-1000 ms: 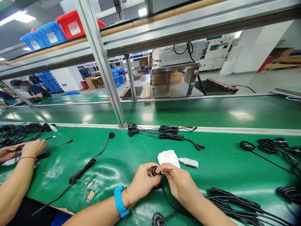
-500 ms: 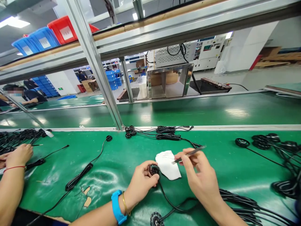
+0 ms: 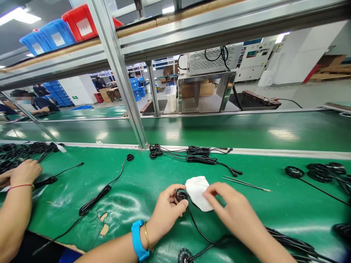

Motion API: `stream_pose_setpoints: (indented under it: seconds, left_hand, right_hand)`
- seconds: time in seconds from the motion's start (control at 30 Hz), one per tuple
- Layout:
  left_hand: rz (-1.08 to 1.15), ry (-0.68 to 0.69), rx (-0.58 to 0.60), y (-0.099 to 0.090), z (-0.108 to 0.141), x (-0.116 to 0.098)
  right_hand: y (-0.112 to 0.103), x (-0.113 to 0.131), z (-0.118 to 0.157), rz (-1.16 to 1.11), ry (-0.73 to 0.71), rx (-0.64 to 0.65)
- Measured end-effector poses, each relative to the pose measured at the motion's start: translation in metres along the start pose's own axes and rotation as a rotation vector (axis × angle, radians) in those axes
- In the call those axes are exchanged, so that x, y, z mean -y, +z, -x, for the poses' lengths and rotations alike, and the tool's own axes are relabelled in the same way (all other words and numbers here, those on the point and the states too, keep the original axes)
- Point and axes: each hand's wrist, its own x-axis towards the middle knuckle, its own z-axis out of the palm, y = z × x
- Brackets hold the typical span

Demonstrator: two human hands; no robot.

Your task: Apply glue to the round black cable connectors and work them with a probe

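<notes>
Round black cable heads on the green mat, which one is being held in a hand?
The round head pinched in the left hand, beside the white cloth; the others lie on the green mat.

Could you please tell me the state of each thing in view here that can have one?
Left hand: gripping a round black cable end
Right hand: open, fingers on the white cloth
White cloth: crumpled on the green mat
Tweezers: lying on the mat, apart from both hands
Black cable: coiled and bundled
</notes>
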Motion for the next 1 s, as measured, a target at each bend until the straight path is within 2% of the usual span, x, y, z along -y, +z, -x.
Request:
stream_pose_setpoints:
  seconds: [0.07, 0.13, 0.23, 0.3, 0.37, 0.5, 0.57, 0.73, 0.87, 1.0]
  left_hand:
    - [0.075, -0.006, 0.006, -0.001, -0.001, -0.003]
    - [0.140, -0.018, 0.036, -0.001, -0.002, -0.007]
    - [0.209, -0.028, 0.075, -0.003, -0.001, -0.011]
    - [0.235, -0.017, 0.098, -0.006, -0.001, -0.013]
    - [0.240, 0.011, 0.134, -0.009, 0.000, -0.015]
    - [0.050, 0.179, 0.143, -0.015, 0.002, -0.020]
    - [-0.078, 0.269, 0.140, -0.017, 0.004, -0.022]
    - [-0.204, 0.375, 0.113, -0.016, 0.005, -0.021]
    - [-0.310, 0.526, 0.040, -0.015, 0.007, -0.020]
    - [-0.339, 0.667, 0.015, -0.014, 0.008, -0.020]
  right_hand:
    - [0.010, 0.027, 0.005, -0.194, 0.006, 0.149]
    - [0.016, 0.044, 0.009, -0.342, 0.058, 0.252]
    - [0.018, 0.049, 0.012, -0.476, 0.132, 0.277]
    - [0.016, 0.048, 0.011, -0.491, 0.143, 0.244]
    - [0.015, 0.046, 0.011, -0.458, 0.116, 0.154]
    - [0.011, 0.048, 0.011, -0.226, -0.123, -0.113]
    - [0.007, 0.051, 0.011, -0.098, -0.243, -0.183]
    - [-0.003, 0.053, 0.010, 0.029, -0.363, -0.222]
    - [-0.004, 0.053, 0.009, -0.032, -0.351, -0.204]
    - [-0.002, 0.054, 0.009, -0.105, -0.322, -0.195]
